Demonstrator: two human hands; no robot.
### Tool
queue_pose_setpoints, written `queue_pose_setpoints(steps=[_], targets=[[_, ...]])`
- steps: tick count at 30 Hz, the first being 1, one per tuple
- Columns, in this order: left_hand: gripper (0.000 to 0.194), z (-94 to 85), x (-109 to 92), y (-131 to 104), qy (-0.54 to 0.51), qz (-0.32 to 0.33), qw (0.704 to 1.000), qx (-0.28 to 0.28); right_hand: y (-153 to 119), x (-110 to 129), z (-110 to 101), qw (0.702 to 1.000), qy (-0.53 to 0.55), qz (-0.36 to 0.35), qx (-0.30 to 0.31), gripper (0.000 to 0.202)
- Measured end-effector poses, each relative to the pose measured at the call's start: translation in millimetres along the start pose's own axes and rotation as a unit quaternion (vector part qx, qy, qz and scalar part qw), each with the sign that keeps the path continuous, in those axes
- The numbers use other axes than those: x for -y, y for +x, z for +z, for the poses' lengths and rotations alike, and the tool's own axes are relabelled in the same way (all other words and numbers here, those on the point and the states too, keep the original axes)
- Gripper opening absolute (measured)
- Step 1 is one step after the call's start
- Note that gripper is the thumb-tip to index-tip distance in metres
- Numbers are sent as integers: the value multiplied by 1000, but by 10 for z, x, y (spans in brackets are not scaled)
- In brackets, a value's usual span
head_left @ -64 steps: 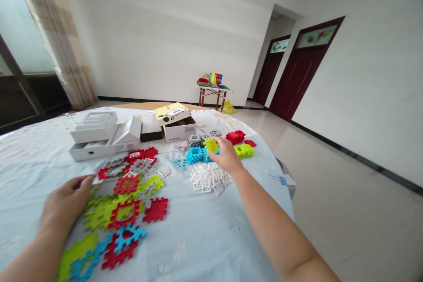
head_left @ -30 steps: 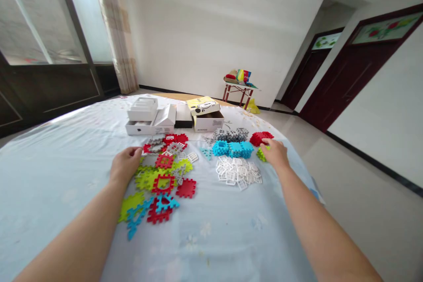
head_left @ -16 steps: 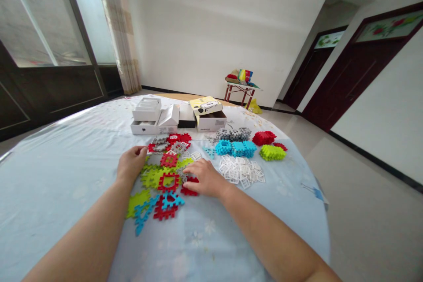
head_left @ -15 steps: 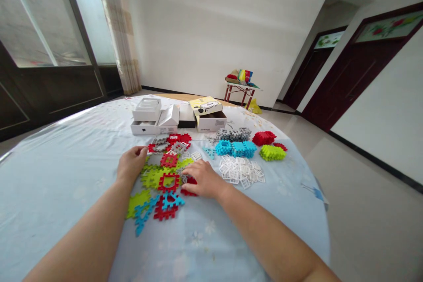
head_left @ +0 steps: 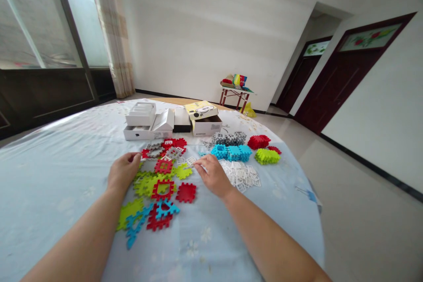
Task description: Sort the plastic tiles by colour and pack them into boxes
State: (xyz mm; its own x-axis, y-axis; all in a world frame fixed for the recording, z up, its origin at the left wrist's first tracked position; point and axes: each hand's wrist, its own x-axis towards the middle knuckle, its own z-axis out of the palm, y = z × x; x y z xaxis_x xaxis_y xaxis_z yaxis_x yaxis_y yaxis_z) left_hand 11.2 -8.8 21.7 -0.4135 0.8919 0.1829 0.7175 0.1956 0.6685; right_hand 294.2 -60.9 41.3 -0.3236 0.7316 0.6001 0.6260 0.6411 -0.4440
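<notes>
My left hand (head_left: 123,171) rests at the left edge of the mixed pile, fingers curled; whatever they may hold is hidden. Thumb and fingertips of my right hand (head_left: 214,174) are pinched together right of the pile, over a small pale piece too unclear to name. Below that hand lies a red square tile (head_left: 186,193). The pile has green notched tiles (head_left: 145,185), a red frame tile (head_left: 163,190), blue triangular frames (head_left: 166,208) and grey tiles (head_left: 154,151). Small white window pieces (head_left: 191,161) lie near my right fingertips.
Beyond the right hand are a heap of white window pieces (head_left: 243,174) and stacks of blue tiles (head_left: 233,153), grey tiles (head_left: 231,138), red tiles (head_left: 258,142) and green tiles (head_left: 267,156). White boxes (head_left: 140,116) and a yellow-lidded box (head_left: 206,128) stand behind.
My right hand has lifted off the red square tile and moved up and right, fingers now pinched. The red tile is uncovered. My left hand stays beside the pile; the view has shifted slightly.
</notes>
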Motion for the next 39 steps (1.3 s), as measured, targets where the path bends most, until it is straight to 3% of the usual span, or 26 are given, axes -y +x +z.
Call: queue_pose_setpoints(steps=[6,9,12,16,20,25,28,32,39], targets=[[39,6,18,7,12,5,1000,-9,9,-132,-23,981,111,160,-13,26],[38,19,32,19,15,5,1000,-13,20,-192,-7,972,131,196,-9,25],[39,36,47,31,12,6,1000,-11,96,-281,-42,981,83,174,-32,23],[39,42,51,33,12,10,1000,-5,341,-444,-134,992,-60,108,-40,19],[39,42,48,30,15,11,1000,-2,633,-591,-154,974,-209,86,-2,18],[38,48,50,29,11,5,1000,-5,821,-728,-108,944,-300,124,51,16],[38,37,28,14,10,3,1000,-3,822,-729,-126,939,-314,126,58,15],[38,18,-13,-16,23,2,1000,-3,757,-574,-132,954,-282,84,51,16],[37,21,-9,-29,26,10,1000,-11,565,-226,172,979,-145,29,142,18]])
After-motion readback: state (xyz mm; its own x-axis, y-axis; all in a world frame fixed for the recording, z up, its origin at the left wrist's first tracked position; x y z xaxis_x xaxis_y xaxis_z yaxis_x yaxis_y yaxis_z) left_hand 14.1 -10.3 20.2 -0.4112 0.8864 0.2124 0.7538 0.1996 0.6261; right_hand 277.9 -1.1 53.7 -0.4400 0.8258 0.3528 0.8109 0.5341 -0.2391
